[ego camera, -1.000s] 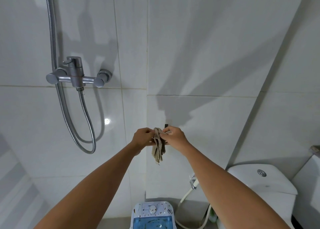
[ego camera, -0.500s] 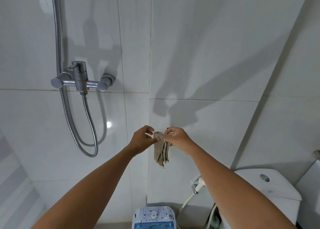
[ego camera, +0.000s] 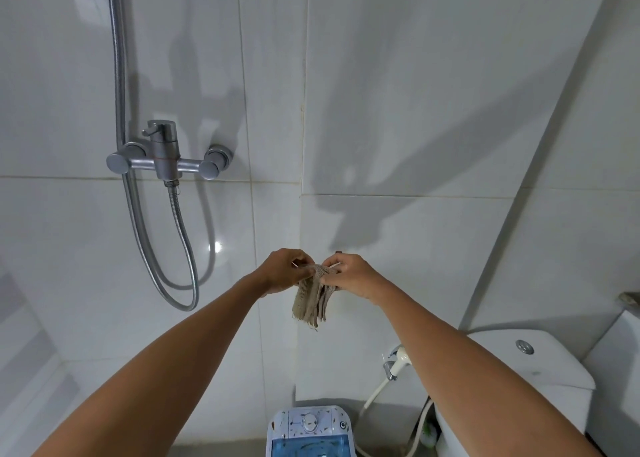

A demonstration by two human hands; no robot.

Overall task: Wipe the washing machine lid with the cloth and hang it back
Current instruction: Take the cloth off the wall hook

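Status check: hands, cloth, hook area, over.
Left hand and right hand both pinching cloth top. Cloth hanging bunched at wall, beside hook. Nothing blocking.

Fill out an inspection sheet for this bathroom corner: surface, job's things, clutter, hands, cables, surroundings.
Surface: white tiled wall, with a small dark hook just above the hands.
Job's things: beige cloth held up at the wall, hanging bunched; washing machine below, blue lid partly in view.
Clutter: nothing seen.
Hands: left hand and right hand both pinch the cloth's top edge.
Cables: metal shower hose loops under the mixer tap; white sprayer hose hangs low.
Surroundings: toilet cistern at right.
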